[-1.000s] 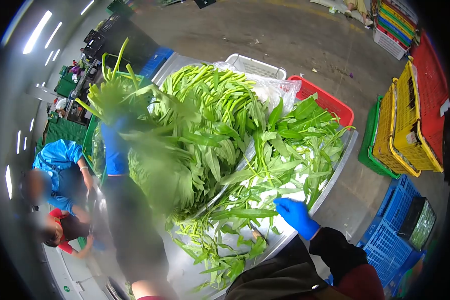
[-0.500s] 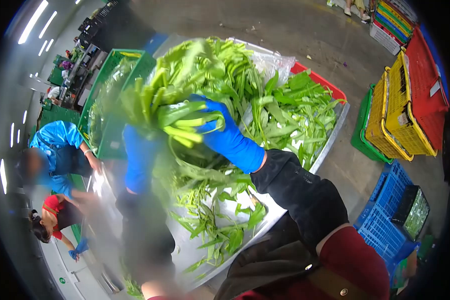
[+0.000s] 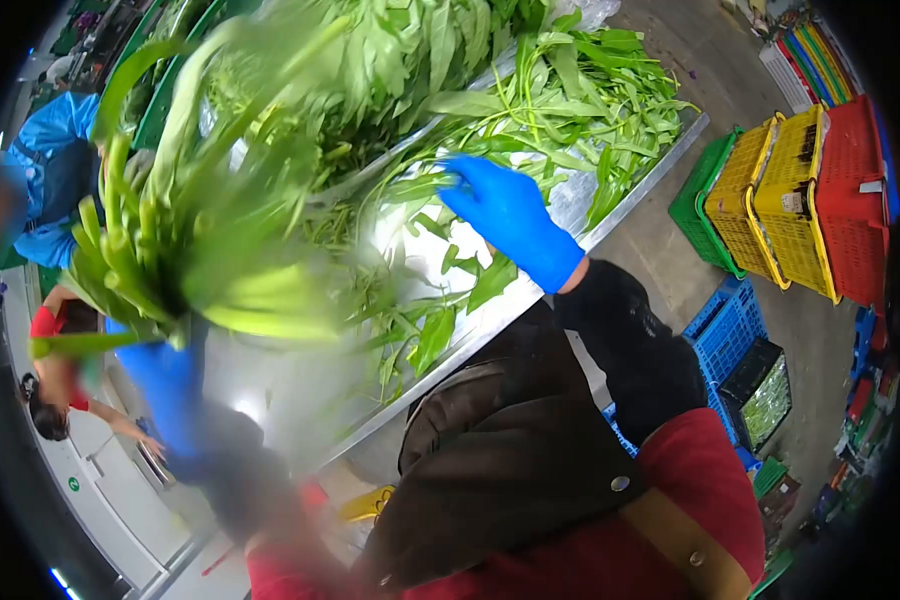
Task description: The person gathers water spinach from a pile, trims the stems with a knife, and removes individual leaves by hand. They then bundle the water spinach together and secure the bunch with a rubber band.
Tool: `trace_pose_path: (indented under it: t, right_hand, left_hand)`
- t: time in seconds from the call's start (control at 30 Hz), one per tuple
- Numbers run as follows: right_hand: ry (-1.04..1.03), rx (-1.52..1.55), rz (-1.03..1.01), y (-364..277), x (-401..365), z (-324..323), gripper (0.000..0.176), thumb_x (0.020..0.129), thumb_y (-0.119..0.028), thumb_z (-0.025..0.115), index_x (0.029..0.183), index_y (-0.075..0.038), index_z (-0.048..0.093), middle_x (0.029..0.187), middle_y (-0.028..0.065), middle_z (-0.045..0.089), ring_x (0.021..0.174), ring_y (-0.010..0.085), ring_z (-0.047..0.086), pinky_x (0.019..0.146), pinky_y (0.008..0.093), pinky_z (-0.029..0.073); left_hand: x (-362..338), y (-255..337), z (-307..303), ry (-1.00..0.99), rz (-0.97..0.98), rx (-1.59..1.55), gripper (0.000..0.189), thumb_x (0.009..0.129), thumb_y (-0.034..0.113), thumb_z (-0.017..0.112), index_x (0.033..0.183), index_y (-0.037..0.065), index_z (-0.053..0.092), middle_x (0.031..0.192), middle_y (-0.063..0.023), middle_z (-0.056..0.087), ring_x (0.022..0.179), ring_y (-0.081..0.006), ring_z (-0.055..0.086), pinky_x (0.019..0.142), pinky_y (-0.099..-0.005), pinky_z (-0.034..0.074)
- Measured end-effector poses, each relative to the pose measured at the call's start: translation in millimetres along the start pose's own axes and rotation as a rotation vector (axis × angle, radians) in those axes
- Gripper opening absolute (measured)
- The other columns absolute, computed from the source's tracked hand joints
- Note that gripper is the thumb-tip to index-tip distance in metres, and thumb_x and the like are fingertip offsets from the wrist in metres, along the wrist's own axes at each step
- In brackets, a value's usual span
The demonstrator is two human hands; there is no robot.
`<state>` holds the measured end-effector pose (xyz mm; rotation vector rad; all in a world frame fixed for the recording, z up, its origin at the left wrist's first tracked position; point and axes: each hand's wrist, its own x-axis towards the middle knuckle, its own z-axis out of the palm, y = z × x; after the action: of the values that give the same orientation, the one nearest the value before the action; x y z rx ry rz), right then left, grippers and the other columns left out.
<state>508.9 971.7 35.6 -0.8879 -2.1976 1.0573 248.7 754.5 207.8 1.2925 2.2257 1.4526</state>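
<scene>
My left hand [image 3: 165, 375], in a blue glove and blurred by motion, is closed round a bunch of leafy greens [image 3: 145, 255] with thick cut stems, held up at the left. Its fingers are partly hidden behind the stems. My right hand [image 3: 510, 205], also blue-gloved, is over the metal table [image 3: 470, 345] with its fingers apart and nothing in them. Loose green leaves [image 3: 610, 110] lie beyond it, and smaller sprigs [image 3: 435, 335] are scattered nearer my apron. A large pile of greens [image 3: 400, 60] is at the top centre.
Stacked yellow crates [image 3: 790, 205], a red crate [image 3: 852, 200] and a green crate [image 3: 705, 205] stand on the floor at the right, with a blue crate [image 3: 725, 325] nearer. Two people, one in blue [image 3: 55, 170] and one in red [image 3: 50, 320], are at the left.
My left hand has carried the bunch left, away from my right hand. My right hand has let go of the greens and opened. The view has shifted, showing more of my apron.
</scene>
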Motion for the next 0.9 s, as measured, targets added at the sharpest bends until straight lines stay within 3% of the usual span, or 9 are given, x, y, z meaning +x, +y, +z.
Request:
trace_pose_path:
  t: [0.17, 0.27, 0.33, 0.4, 0.5, 0.6, 0.73, 0.87, 0.9]
  right_hand:
    - [-0.244, -0.511, 0.219, 71, -72, 37, 0.046, 0.071, -0.038, 0.065, 0.106, -0.01, 0.055, 0.096, 0.0132, 0.058, 0.084, 0.0305, 0.06, 0.067, 0.043, 0.048]
    - [-0.214, -0.448, 0.224, 73, -78, 40, 0.035, 0.073, -0.032, 0.059, 0.101, -0.011, 0.056, 0.089, 0.0134, 0.06, 0.079, 0.0327, 0.06, 0.068, 0.0433, 0.048]
    - [-0.157, -0.33, 0.242, 72, -84, 34, 0.029, 0.077, -0.027, 0.054, 0.101, -0.01, 0.057, 0.09, 0.0156, 0.062, 0.079, 0.0355, 0.06, 0.069, 0.045, 0.048]
    - [-0.233, -0.036, 0.389, 70, -90, 21, 0.03, 0.08, -0.026, 0.051, 0.105, -0.009, 0.056, 0.093, 0.0168, 0.062, 0.08, 0.0357, 0.06, 0.068, 0.0442, 0.048]
    - [-0.33, 0.007, 0.43, 14, -89, 3, 0.029, 0.08, -0.02, 0.052, 0.107, -0.01, 0.057, 0.093, 0.0167, 0.062, 0.079, 0.0348, 0.061, 0.067, 0.041, 0.049]
    - [-0.174, 0.108, -0.062, -37, -90, 15, 0.029, 0.08, -0.014, 0.056, 0.108, -0.012, 0.058, 0.093, 0.0148, 0.062, 0.076, 0.032, 0.062, 0.066, 0.0374, 0.05]
    - [-0.398, 0.166, -0.245, -81, -77, 30, 0.031, 0.079, -0.014, 0.061, 0.11, -0.015, 0.057, 0.097, 0.009, 0.061, 0.073, 0.0231, 0.065, 0.061, 0.0323, 0.052]
    - [-0.475, 0.167, -0.076, -89, -74, 48, 0.036, 0.082, -0.018, 0.06, 0.117, -0.014, 0.054, 0.095, 0.0111, 0.061, 0.073, 0.026, 0.064, 0.063, 0.0337, 0.051]
    - [-0.385, 0.151, -0.157, -89, -75, 52, 0.037, 0.082, -0.02, 0.061, 0.117, -0.014, 0.053, 0.092, 0.0102, 0.06, 0.074, 0.0268, 0.063, 0.063, 0.0344, 0.051]
  left_hand:
    - [-76, -38, -21, -0.144, -0.037, 0.715, 0.037, 0.071, 0.014, 0.074, 0.103, 0.001, 0.06, 0.09, -0.0123, 0.067, 0.08, -0.0203, 0.063, 0.073, -0.0347, 0.047]
    - [-121, -109, 0, -0.297, -0.442, 0.52, 0.036, 0.072, 0.012, 0.073, 0.103, 0.0, 0.06, 0.091, -0.0087, 0.066, 0.08, -0.0178, 0.061, 0.073, -0.0327, 0.047]
    - [-134, -112, 17, -0.326, -0.51, 0.035, 0.029, 0.076, 0.01, 0.07, 0.101, -0.001, 0.06, 0.086, -0.0056, 0.065, 0.075, -0.0155, 0.06, 0.07, -0.0276, 0.047]
    - [-138, -114, 16, -0.33, -0.811, -0.35, 0.026, 0.077, 0.01, 0.069, 0.099, 0.0, 0.06, 0.08, -0.0051, 0.064, 0.068, -0.0144, 0.06, 0.064, -0.0266, 0.048]
    - [-131, -102, 22, -0.28, -0.846, -0.539, 0.026, 0.077, 0.013, 0.068, 0.099, 0.001, 0.059, 0.077, -0.0052, 0.062, 0.064, -0.0142, 0.059, 0.06, -0.0265, 0.048]
    - [-123, -112, 26, -0.329, -0.896, -0.63, 0.028, 0.078, 0.015, 0.067, 0.1, 0.0, 0.058, 0.077, -0.0059, 0.063, 0.065, -0.0144, 0.06, 0.06, -0.0262, 0.048]
    - [-107, -93, 43, -0.316, -0.94, -0.762, 0.032, 0.079, 0.016, 0.066, 0.107, 0.002, 0.056, 0.084, -0.008, 0.063, 0.069, -0.0169, 0.062, 0.063, -0.0287, 0.051]
    - [-98, -104, 55, -0.459, -0.968, -0.799, 0.037, 0.079, 0.016, 0.066, 0.111, 0.002, 0.053, 0.085, -0.01, 0.063, 0.07, -0.0198, 0.063, 0.063, -0.0299, 0.053]
    - [-96, -103, 58, -0.453, -0.981, -0.749, 0.036, 0.079, 0.015, 0.065, 0.111, 0.002, 0.053, 0.085, -0.0104, 0.063, 0.069, -0.0202, 0.063, 0.063, -0.0298, 0.053]
